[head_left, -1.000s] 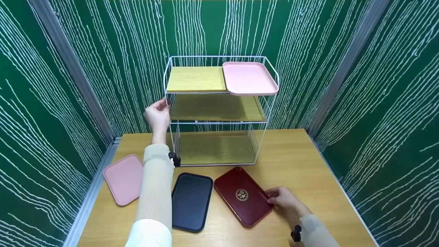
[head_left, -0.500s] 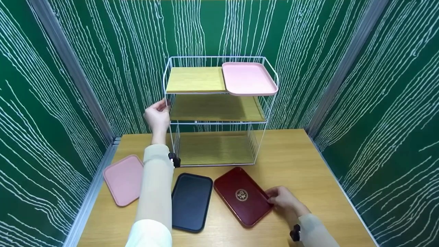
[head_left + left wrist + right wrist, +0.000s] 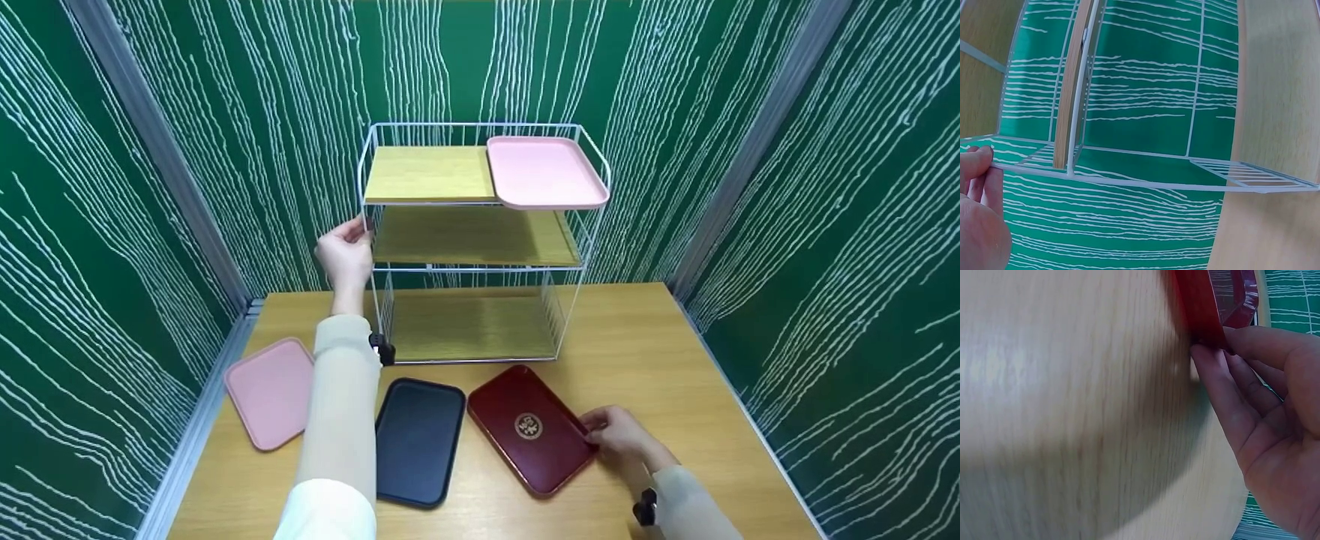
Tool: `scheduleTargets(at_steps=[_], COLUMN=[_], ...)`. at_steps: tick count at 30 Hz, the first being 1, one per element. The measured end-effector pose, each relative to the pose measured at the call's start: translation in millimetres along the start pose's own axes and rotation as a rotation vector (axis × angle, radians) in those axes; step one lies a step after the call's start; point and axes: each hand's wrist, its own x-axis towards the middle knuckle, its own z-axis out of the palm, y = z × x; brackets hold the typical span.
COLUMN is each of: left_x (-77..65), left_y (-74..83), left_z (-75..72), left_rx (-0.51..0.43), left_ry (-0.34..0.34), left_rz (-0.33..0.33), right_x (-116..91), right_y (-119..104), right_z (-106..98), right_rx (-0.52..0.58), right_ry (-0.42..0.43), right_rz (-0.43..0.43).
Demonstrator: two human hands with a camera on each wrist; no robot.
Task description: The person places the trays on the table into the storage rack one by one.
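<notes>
With thumb and fingers, my left hand [image 3: 346,255] pinches the front left upright of a white wire shelf rack [image 3: 480,268], between its top and middle boards. In the left wrist view the thumb and fingers [image 3: 982,160] close round that thin white bar. My right hand [image 3: 621,436] pinches the right edge of a dark red tray [image 3: 536,465], which has a gold round emblem and lies slanted in front of the rack. Seen from the right wrist, thumb and fingers hold the red tray's rim [image 3: 1202,309].
A pink tray [image 3: 547,172] lies on the right of the rack's top board, its front edge overhanging. Another pink tray [image 3: 270,394] lies at the table's left, partly behind my left sleeve. A black tray [image 3: 420,442] lies beside the red one. Green walls enclose the wooden table [image 3: 637,337].
</notes>
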Motion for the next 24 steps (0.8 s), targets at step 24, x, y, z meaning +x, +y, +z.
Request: scheduleTargets(at_steps=[24], left_x=[-2.0], left_y=[1.6], left_z=[-0.5], left_rx=[0.032], left_ry=[0.005], left_rz=[-0.011], right_x=[-4.7], right_y=[-6.1], right_z=[-9.5], right_rx=[0.152], right_ry=[-0.032], right_rz=[-0.004])
